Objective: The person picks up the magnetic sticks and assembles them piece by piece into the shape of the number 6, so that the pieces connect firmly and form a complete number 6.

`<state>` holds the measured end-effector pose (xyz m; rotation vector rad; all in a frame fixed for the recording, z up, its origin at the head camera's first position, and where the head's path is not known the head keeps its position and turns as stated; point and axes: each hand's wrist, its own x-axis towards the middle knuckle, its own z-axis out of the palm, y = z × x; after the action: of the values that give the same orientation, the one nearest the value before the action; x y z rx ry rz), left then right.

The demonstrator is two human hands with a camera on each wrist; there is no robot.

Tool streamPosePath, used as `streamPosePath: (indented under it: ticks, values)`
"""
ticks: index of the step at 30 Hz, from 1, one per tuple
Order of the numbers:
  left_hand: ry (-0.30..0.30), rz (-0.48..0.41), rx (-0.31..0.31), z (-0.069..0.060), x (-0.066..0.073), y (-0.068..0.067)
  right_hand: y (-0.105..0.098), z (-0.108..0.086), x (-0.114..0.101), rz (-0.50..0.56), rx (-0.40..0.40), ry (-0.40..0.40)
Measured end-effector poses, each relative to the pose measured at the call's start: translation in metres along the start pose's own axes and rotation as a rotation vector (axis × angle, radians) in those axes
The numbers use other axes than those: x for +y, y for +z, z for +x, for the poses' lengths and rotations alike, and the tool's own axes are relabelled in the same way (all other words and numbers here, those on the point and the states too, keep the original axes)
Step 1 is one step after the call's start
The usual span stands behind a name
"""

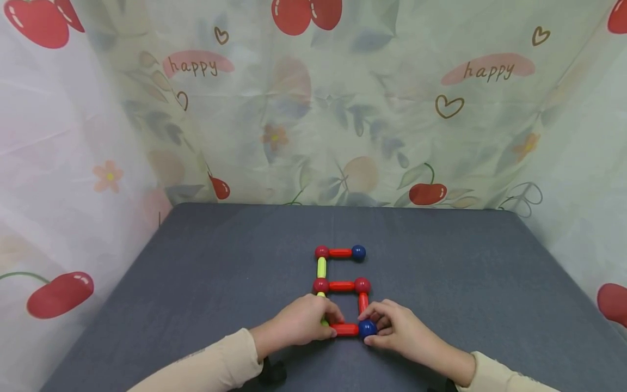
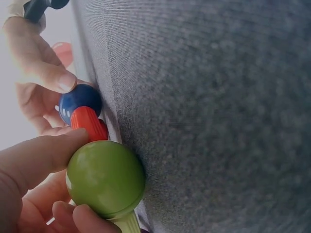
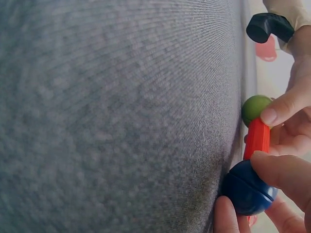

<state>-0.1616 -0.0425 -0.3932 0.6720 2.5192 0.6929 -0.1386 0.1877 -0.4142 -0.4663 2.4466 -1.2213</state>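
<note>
A flat figure of colored rods and balls, like a magnetic building set, lies on the dark table. My left hand (image 1: 303, 321) grips its near left corner, fingers curled about a green ball (image 2: 106, 178), thumb at the end of the near red rod (image 1: 346, 330). My right hand (image 1: 404, 333) pinches the blue ball (image 1: 367, 329) at that rod's other end, between thumb and fingers. From this ball another red rod (image 1: 363, 302) runs up to a red ball (image 1: 362, 285). In the head view, the left hand hides most of the green ball.
Farther back, the figure continues with a middle red rod (image 1: 341, 286), a yellow-green rod (image 1: 321, 267), red balls and a far blue ball (image 1: 358, 252). Grey cloth covers the table (image 1: 220, 261). Printed curtains (image 1: 313, 152) enclose its back and sides.
</note>
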Motion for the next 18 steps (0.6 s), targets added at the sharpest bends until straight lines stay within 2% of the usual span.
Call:
streamPosePath:
  ticks: [7,13,18]
  values:
    - [0.002,0.002,0.002,0.000,0.000,0.000,-0.001,0.001,0.000,0.010,-0.011,0.007]
    - [-0.015,-0.007,-0.002,0.000,0.000,0.000,-0.007,0.005,-0.003,0.003,-0.064,0.038]
    - [-0.018,0.000,-0.007,0.001,-0.001,0.001,-0.012,0.013,-0.006,0.017,-0.044,0.085]
